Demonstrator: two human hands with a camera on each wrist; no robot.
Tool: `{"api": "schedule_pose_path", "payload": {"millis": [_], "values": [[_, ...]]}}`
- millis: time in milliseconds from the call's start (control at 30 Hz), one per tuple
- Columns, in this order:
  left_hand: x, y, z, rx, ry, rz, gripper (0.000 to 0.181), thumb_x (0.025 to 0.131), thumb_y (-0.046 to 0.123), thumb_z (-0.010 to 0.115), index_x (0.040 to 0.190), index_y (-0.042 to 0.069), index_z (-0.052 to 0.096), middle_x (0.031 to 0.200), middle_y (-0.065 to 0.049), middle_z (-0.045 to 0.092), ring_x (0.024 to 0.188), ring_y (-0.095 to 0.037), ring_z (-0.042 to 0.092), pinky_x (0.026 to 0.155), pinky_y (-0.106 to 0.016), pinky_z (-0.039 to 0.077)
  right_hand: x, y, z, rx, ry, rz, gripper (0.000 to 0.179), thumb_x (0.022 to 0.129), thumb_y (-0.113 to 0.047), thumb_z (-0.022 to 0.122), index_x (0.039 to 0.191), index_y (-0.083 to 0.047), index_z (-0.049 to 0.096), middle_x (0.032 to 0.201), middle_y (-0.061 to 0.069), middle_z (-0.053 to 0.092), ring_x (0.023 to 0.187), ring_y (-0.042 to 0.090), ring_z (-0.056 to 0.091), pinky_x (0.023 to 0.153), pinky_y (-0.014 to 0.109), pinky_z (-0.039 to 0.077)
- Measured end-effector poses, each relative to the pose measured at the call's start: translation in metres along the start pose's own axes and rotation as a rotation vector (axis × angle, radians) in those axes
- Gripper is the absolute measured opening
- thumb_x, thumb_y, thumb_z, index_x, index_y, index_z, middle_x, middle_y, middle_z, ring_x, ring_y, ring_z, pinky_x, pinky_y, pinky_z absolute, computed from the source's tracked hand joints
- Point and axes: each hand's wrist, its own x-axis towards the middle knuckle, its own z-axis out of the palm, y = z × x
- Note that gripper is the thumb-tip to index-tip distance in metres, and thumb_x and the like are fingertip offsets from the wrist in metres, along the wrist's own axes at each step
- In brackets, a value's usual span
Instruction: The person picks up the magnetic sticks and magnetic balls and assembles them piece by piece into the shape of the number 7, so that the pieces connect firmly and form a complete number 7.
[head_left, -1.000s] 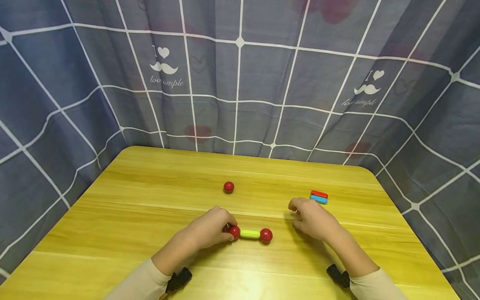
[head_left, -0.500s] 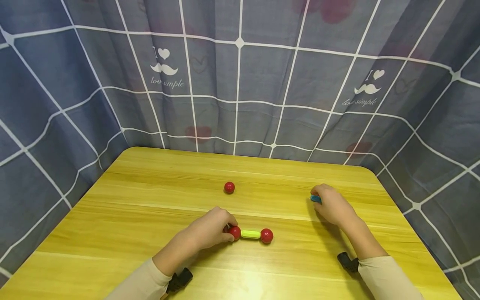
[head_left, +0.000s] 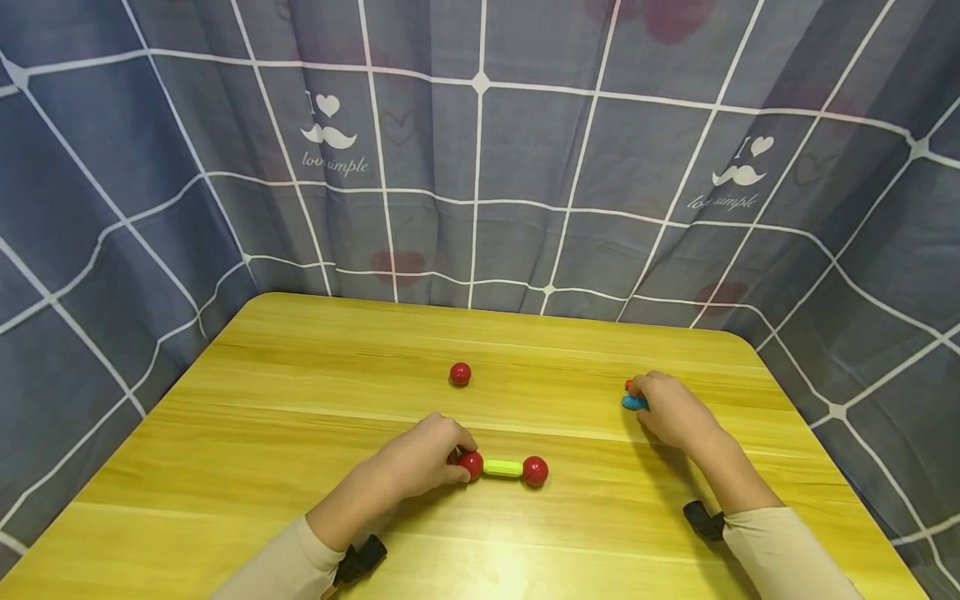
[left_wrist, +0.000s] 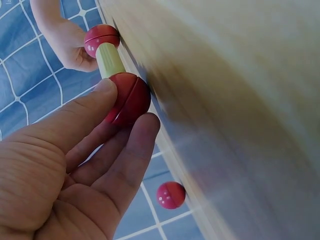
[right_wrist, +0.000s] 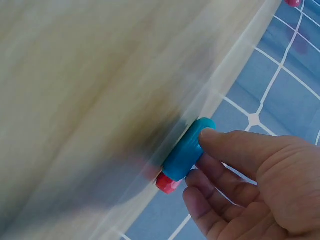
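Note:
My left hand (head_left: 422,454) pinches a red ball (left_wrist: 131,100) at one end of a dumbbell-like piece on the table. A yellow-green stick (head_left: 503,468) joins it to a second red ball (head_left: 536,472). Toward the right, my right hand (head_left: 678,411) pinches a short blue stick (right_wrist: 186,152), thumb on its near face; some fingertips are hidden. Right beside the blue stick lies a red stick (right_wrist: 167,183), mostly covered by it and the hand.
A single red ball (head_left: 461,374) sits farther back on the wood-grain table (head_left: 337,350). Behind the table's back edge hangs a grey-blue checked curtain (head_left: 525,167), which also closes off both sides. Small black devices (head_left: 703,521) are worn at both wrists.
My right hand has moved right and back to the red and blue sticks and grasped the blue one, which has turned slightly. The left hand stays on its ball.

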Motion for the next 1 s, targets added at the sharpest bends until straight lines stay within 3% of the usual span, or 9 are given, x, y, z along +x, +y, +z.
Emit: {"api": "schedule_pose_path", "payload": {"millis": [200, 333, 567, 667, 1000], "values": [[0.001, 0.000, 0.000, -0.010, -0.002, -0.007, 0.013, 0.080, 0.008, 0.080, 0.092, 0.007, 0.074, 0.080, 0.006, 0.066, 0.067, -0.001, 0.054, 0.061, -0.018, 0.047, -0.001, -0.003, -0.003, 0.004, -0.034, -0.024, 0.010, 0.081, -0.005, 0.078, 0.086, -0.010, 0.072, 0.082, 0.002, 0.063, 0.076, 0.020, 0.057, 0.069, 0.038, 0.050], [0.001, -0.001, 0.000, -0.013, -0.001, -0.010, 0.014, 0.080, 0.008, 0.080, 0.093, 0.007, 0.075, 0.081, 0.006, 0.067, 0.068, 0.000, 0.054, 0.062, -0.018, 0.047, -0.003, -0.004, -0.004, 0.017, -0.040, -0.038, 0.009, 0.081, -0.007, 0.078, 0.087, -0.012, 0.074, 0.082, 0.000, 0.067, 0.078, 0.019, 0.061, 0.071, 0.040, 0.052], [0.001, -0.003, 0.001, -0.016, -0.006, -0.015, 0.014, 0.080, 0.009, 0.080, 0.093, 0.007, 0.075, 0.081, 0.006, 0.066, 0.068, 0.000, 0.055, 0.062, -0.019, 0.048, -0.006, -0.009, -0.004, 0.004, -0.051, -0.070, 0.019, 0.081, -0.009, 0.079, 0.071, -0.019, 0.067, 0.063, -0.010, 0.051, 0.061, 0.012, 0.045, 0.059, 0.030, 0.040], [0.001, -0.003, 0.001, -0.016, -0.003, -0.015, 0.015, 0.080, 0.009, 0.081, 0.093, 0.007, 0.075, 0.082, 0.006, 0.067, 0.069, 0.000, 0.055, 0.063, -0.018, 0.048, -0.007, -0.010, -0.003, 0.008, -0.048, -0.050, 0.021, 0.080, -0.009, 0.079, 0.069, -0.020, 0.066, 0.063, -0.011, 0.052, 0.061, 0.012, 0.043, 0.059, 0.030, 0.038], [0.001, -0.002, 0.002, -0.017, 0.001, -0.010, 0.013, 0.080, 0.008, 0.080, 0.092, 0.007, 0.075, 0.080, 0.007, 0.066, 0.068, 0.000, 0.055, 0.062, -0.018, 0.048, -0.013, -0.013, -0.001, 0.071, -0.027, 0.080, 0.010, 0.076, -0.016, 0.084, 0.075, -0.016, 0.074, 0.074, -0.008, 0.067, 0.070, 0.013, 0.057, 0.066, 0.036, 0.049]]}}
